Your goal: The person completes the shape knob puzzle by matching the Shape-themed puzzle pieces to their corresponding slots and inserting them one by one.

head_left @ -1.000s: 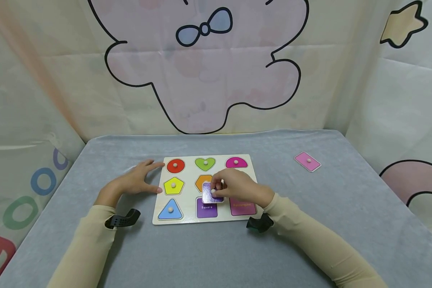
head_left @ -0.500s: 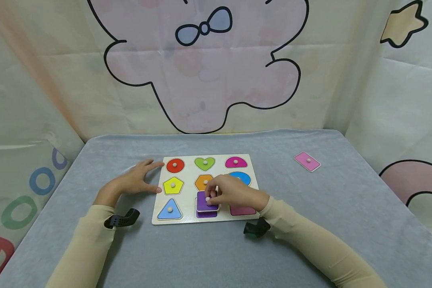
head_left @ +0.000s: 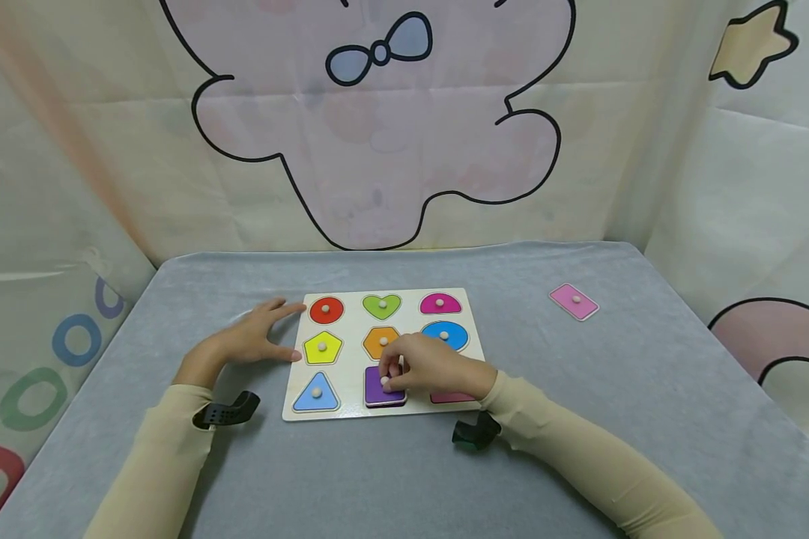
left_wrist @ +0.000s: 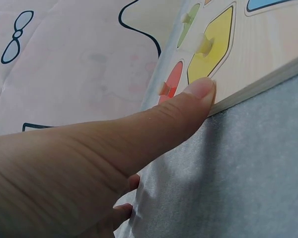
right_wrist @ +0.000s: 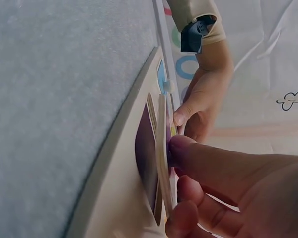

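My right hand (head_left: 434, 363) pinches the small round knob of a purple square puzzle piece (head_left: 374, 389). The piece lies over the purple square recess in the front row of the wooden peg puzzle board (head_left: 352, 374). From the right wrist view, the piece (right_wrist: 162, 134) stands slightly raised and tilted above that recess (right_wrist: 145, 148). At the board's left edge is my left hand (head_left: 246, 340), fingers spread; its thumb (left_wrist: 193, 94) presses on the edge near the yellow pentagon piece (left_wrist: 221, 39).
A pink rectangle piece (head_left: 566, 302) with a knob lies at the back right of the grey cloth (head_left: 350, 479). The rectangle recess (head_left: 453, 397) is partly hidden by my right hand. Several other knobbed pieces, such as the blue triangle (head_left: 315, 403), sit in the board.
My right hand has brought the purple square left, toward me and down, from above the board's middle to its square recess. The left hand keeps its place.
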A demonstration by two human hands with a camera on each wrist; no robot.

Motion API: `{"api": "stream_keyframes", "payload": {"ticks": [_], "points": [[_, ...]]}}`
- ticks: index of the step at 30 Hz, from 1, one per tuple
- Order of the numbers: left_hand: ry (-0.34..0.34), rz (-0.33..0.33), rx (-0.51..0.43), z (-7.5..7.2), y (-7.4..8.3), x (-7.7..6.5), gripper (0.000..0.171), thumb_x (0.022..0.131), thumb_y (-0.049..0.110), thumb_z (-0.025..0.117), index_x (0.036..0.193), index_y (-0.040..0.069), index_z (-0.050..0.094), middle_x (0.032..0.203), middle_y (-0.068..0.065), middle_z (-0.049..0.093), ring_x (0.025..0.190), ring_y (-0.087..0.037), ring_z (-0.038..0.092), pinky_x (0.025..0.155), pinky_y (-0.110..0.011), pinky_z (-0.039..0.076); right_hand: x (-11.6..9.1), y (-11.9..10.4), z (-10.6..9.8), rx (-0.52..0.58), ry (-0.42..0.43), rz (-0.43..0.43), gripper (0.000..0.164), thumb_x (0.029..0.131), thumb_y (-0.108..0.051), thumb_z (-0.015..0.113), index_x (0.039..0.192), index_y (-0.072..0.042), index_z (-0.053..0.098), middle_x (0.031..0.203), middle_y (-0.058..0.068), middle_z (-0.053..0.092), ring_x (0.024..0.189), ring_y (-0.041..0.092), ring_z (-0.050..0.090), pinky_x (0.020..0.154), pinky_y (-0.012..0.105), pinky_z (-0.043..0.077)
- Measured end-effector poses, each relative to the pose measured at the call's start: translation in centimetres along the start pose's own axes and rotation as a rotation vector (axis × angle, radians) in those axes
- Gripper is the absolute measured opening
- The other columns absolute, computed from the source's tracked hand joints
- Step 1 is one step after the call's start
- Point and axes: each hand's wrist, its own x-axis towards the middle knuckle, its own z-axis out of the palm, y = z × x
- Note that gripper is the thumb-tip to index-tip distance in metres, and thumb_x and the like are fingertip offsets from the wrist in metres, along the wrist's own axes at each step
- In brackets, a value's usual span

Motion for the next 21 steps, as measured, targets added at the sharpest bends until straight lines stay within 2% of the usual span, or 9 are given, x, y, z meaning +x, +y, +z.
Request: {"api": "stream_keyframes", "payload": {"ticks": [21], "points": [[0.001,0.002,0.002,0.12,0.01,0.14,0.093,0.081,0.044,0.081,0.158,0.017,0.034,0.164,-0.031,0.015,0.148,-0.056,0.017,0.11,-0.078,0.029,0.12,0.04,0.49,-0.016,-0.012,0.005,0.011,0.088,-0.021,0.08,0.084,-0.018,0.07,0.071,-0.008,0.057,0.07,0.007,0.054,0.061,0.019,0.043]]}}
